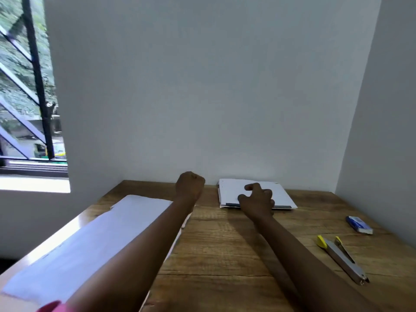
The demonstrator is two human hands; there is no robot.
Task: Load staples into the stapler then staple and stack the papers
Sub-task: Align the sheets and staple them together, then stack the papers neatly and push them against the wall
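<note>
Looking down from head height, the view shows a wooden desk [225,244] pushed into a corner of pale walls, with a barred window [27,86] at the far left. Both bare forearms reach forward across the desk. The left hand [190,185] is raised near the back edge, its fingers curled into a fist that holds nothing. The right hand [257,199] rests on the near edge of a small stack of white papers [281,192] lying flat against the back wall; its fingers are bent and the thumb and forefinger stand apart over the top sheet, but whether they pinch a sheet or only touch it cannot be told. A second, larger pile of white sheets [101,233] lies along the left side of the desk, partly under the left forearm, running from the near corner towards the middle. The stapler [342,257], silver with yellow ends, lies on the right side of the desk, well apart from both hands, hinged open so its top arm and base form a narrow V. Just beyond it, nearer the right wall, sits a small blue and white box of staples [359,225]. A bit of pink cloth [50,307] shows at the bottom left edge.
</note>
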